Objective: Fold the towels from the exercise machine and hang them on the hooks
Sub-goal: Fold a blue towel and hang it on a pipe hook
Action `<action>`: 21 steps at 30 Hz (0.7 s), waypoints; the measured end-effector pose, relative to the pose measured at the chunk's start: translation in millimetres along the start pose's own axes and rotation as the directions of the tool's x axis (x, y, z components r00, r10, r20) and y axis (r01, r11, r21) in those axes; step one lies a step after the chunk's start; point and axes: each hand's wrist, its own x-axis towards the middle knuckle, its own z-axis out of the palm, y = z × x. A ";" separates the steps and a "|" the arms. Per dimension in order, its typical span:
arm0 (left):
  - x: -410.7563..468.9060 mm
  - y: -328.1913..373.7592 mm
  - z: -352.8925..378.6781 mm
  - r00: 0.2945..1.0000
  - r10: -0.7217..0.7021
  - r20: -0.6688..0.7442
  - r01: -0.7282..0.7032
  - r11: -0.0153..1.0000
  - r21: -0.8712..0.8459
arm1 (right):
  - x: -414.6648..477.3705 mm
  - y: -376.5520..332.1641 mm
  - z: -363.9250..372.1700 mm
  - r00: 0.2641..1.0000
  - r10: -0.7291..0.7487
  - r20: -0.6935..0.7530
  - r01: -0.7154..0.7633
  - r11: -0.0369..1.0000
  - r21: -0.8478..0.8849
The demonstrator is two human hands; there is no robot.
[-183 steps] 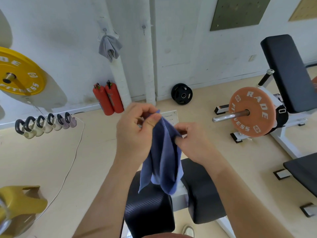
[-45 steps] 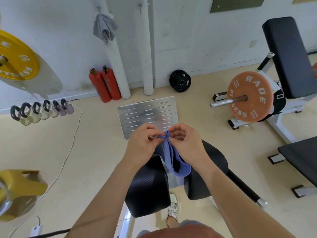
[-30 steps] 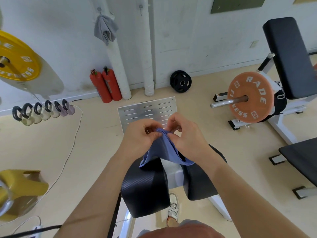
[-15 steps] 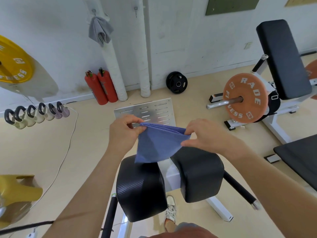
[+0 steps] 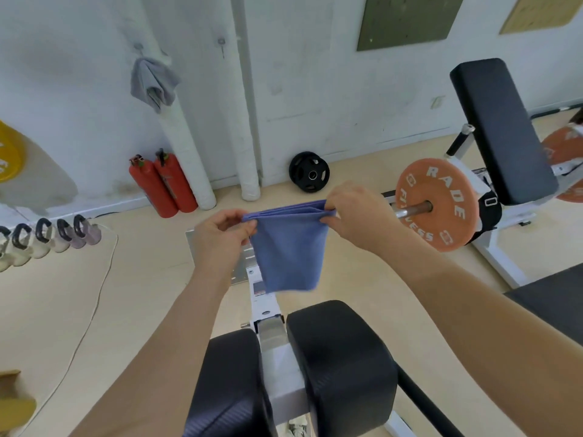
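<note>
A blue towel (image 5: 288,250), folded into a small layered rectangle, hangs flat in front of me. My left hand (image 5: 219,239) pinches its upper left corner and my right hand (image 5: 356,212) pinches its upper right corner, so the top edge is stretched level. Below it stand the two black roller pads (image 5: 340,357) of the exercise machine. On the white wall a grey towel (image 5: 153,80) hangs bunched from a hook. A second hook (image 5: 221,45) to its right is bare.
Two red fire extinguishers (image 5: 164,184) stand by white wrapped pipes (image 5: 249,121). A black weight plate (image 5: 309,176) leans on the wall. An orange plate (image 5: 437,205) and black bench pad (image 5: 501,130) are at right. Kettlebells (image 5: 47,238) and a white cable lie at left.
My hands have risen and moved farther apart, pulling the folded blue towel out flat and taut. The view has tilted up slightly toward the wall.
</note>
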 end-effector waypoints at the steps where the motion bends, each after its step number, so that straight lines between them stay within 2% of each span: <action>1: 2.7 3.2 2.8 1.000 0.030 0.008 -0.030 0.999 0.013 | -1.1 5.9 1.1 0.996 -0.045 -0.079 0.045 0.999 -0.009; 4: 1.8 -3.6 6.6 0.993 0.099 0.060 -0.107 0.983 0.146 | -16.8 25.4 14.6 0.966 -0.154 -0.207 0.144 0.988 -0.059; 9: -38.5 -67.6 10.4 0.971 0.018 0.239 -0.121 0.898 0.422 | -85.9 40.3 72.8 0.973 -0.221 -0.066 0.205 0.960 -0.192; 13: -89.0 -135.7 10.0 0.904 -0.105 0.415 -0.204 0.746 0.633 | -164.0 43.6 129.8 0.959 -0.249 0.136 0.275 0.934 -0.227; 17: -135.0 -173.9 10.1 0.830 -0.157 0.535 -0.290 0.698 0.655 | -217.2 40.8 159.2 0.942 -0.205 0.265 0.261 0.945 -0.199; 21: -152.6 -195.1 8.5 0.739 -0.057 0.671 -0.502 0.617 0.605 | -241.3 39.9 163.6 0.939 -0.235 0.252 0.291 0.932 -0.215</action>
